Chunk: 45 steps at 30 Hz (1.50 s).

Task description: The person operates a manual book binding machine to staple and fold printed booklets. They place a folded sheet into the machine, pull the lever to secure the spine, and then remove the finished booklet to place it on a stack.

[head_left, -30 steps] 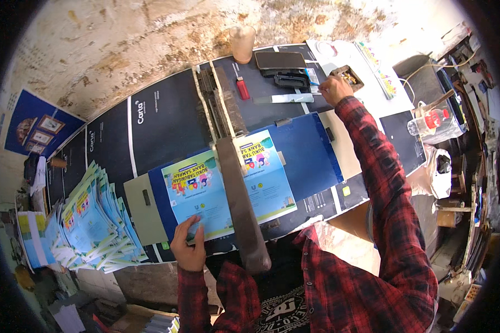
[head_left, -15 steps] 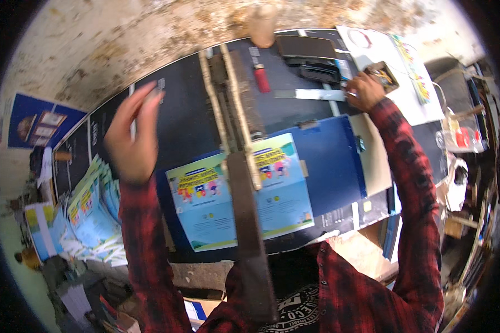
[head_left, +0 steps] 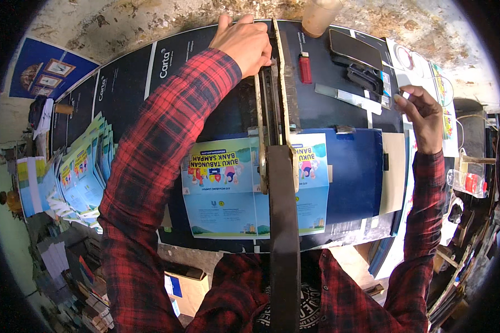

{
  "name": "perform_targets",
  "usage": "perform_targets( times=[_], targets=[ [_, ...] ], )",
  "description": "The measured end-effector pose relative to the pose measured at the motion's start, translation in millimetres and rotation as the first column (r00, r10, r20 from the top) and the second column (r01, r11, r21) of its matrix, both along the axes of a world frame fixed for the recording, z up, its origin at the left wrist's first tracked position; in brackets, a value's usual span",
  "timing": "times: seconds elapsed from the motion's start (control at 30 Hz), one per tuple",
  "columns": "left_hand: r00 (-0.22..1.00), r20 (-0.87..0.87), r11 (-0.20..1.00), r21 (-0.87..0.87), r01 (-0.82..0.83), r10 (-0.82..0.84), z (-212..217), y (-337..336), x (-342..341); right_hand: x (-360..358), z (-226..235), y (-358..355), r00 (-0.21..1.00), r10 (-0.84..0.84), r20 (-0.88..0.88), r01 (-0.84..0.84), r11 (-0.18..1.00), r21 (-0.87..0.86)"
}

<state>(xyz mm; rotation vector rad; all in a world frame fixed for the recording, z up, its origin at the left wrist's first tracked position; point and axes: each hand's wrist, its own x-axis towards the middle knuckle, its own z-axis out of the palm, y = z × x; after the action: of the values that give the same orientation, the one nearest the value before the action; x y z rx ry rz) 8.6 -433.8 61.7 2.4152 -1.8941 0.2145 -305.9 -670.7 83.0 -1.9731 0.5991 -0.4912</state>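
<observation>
A long-arm stapler (head_left: 284, 200) stretches from the far edge of the table toward my chest, its narrow channel uncovered at the far part. My left hand (head_left: 243, 43) is closed at that far end, with bent fingertips against the channel. Under the stapler lies a printed blue and yellow booklet sheet (head_left: 219, 213), spread on a dark blue board (head_left: 353, 177). At the right, my right hand (head_left: 426, 119) is raised with thumb and forefinger drawn together; whatever they pinch is too small to make out. A metal ruler-like strip (head_left: 347, 99) lies left of it.
A red lighter (head_left: 305, 68), a phone (head_left: 355, 49), a black hand stapler (head_left: 365, 79) and a plastic cup (head_left: 320, 19) occupy the far right. Folded booklets (head_left: 80, 172) are heaped at the left edge. White paper with a cable (head_left: 404, 58) lies far right.
My left hand has moved from the air at left to the stapler's far end. My right hand has lifted back from the small box, which is now hidden. The view has shifted left.
</observation>
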Motion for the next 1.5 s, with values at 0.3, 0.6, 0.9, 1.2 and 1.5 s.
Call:
perform_targets(
  times=[0.3, 0.6, 0.9, 1.2, 1.5],
  targets=[
    [0.994, 0.040, 0.993, -0.065, -0.097, 0.099, 7.4, -46.4, 63.3, 95.5, 30.9, 114.5, 0.895, 0.404, 0.190, -0.429, 0.897, 0.109],
    [0.924, -0.334, 0.942, -0.205, -0.266, 0.188, -29.4, -82.5, 127.7, 133.0, -26.8, 133.1, 0.877, 0.476, 0.072, -0.447, 0.860, -0.247],
    [0.910, -0.408, 0.963, -0.208, -0.170, 0.072, -25.3, -87.0, 136.0, 137.2, -28.9, 133.0, 0.870, 0.477, -0.125, -0.473, 0.735, -0.486],
    [0.925, -0.345, 0.950, -0.202, -0.238, 0.159, -12.4, -87.5, 115.4, 138.7, -21.2, 135.8, 0.862, 0.477, -0.171, -0.485, 0.678, -0.552],
    [0.895, -0.443, 0.938, -0.290, -0.192, 0.047, -15.4, -80.3, 110.0, 133.1, -11.8, 145.8, 0.867, 0.375, -0.329, -0.493, 0.541, -0.681]
  ],
)
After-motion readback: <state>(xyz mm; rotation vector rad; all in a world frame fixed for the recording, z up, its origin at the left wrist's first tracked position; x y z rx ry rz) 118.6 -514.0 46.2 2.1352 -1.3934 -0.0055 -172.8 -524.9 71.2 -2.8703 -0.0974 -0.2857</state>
